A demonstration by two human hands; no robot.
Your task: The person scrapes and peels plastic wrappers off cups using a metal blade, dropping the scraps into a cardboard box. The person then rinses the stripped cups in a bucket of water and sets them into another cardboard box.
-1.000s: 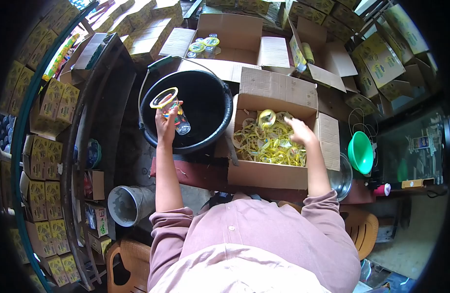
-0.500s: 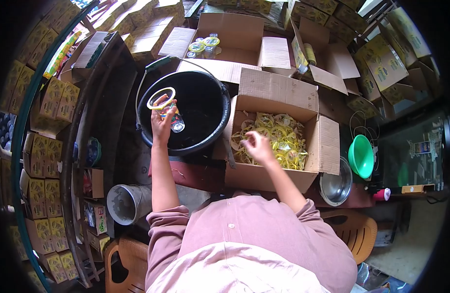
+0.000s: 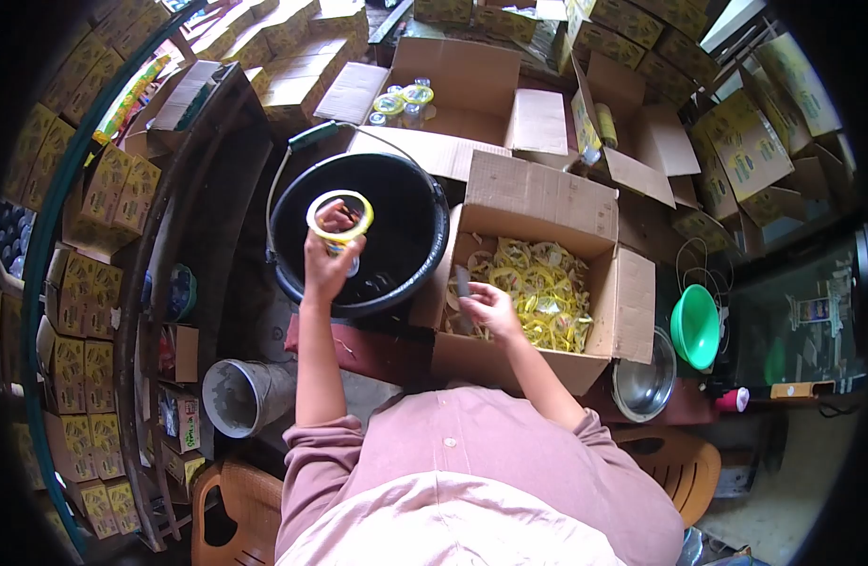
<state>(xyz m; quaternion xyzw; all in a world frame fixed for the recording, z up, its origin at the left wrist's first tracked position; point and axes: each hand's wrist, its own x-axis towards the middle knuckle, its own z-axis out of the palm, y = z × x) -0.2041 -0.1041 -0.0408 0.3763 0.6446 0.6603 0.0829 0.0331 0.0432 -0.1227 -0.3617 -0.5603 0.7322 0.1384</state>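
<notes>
My left hand (image 3: 330,259) is closed around a clear cup with a yellow rim (image 3: 360,223), held over the black bucket (image 3: 434,255). The cup's lower part is mostly hidden by the fingers. My right hand (image 3: 491,309) pinches a narrow, flat, dark grey strip (image 3: 463,281) that looks like a blade, upright near the left wall of an open cardboard box (image 3: 533,179). Inside that box lies a heap of yellow and clear plastic scraps (image 3: 542,292), just beyond my right fingers.
Behind stands another open carton (image 3: 462,71) with several yellow-rimmed clear containers (image 3: 415,94). A green bowl (image 3: 695,327) and a metal bowl (image 3: 644,377) sit on the right. A grey pail (image 3: 245,401) is at lower left, near shelves of printed boxes (image 3: 85,358).
My right hand, without the strip before, now holds the dark strip that hung at the box's left edge. My left hand has tilted the cup's rim toward me and shifted slightly right.
</notes>
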